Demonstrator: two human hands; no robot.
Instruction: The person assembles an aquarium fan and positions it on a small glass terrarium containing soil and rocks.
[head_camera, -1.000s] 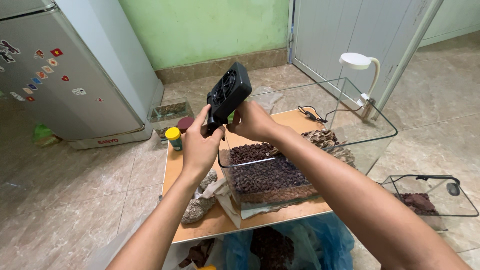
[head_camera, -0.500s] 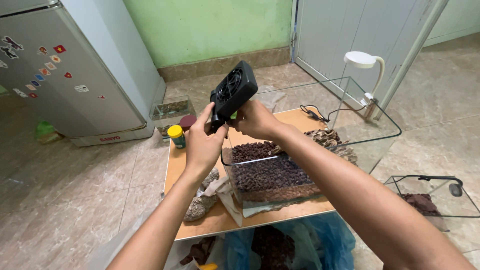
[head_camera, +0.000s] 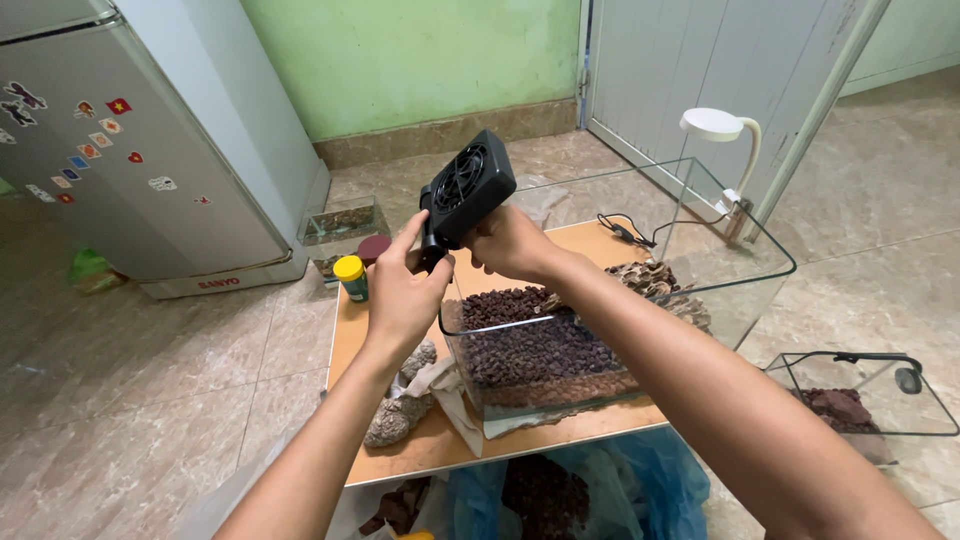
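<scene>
Both of my hands hold a small black fan unit up above the near left corner of a glass tank. My left hand pinches its lower left bracket with the index finger raised. My right hand grips it from below on the right. The tank stands on a low wooden table and has dark reddish-brown gravel over its bottom and a piece of driftwood at the back. A white clip lamp is fixed to the tank's far rim.
On the table lie a yellow-lidded jar, a dark red-lidded jar and rocks. A grey fridge stands at left, a smaller glass tank on the floor at right, another behind the table. Blue bags with gravel sit below.
The fan and both hands have stayed nearly in place, with the fan shifted slightly; my left index finger now points up along its bracket.
</scene>
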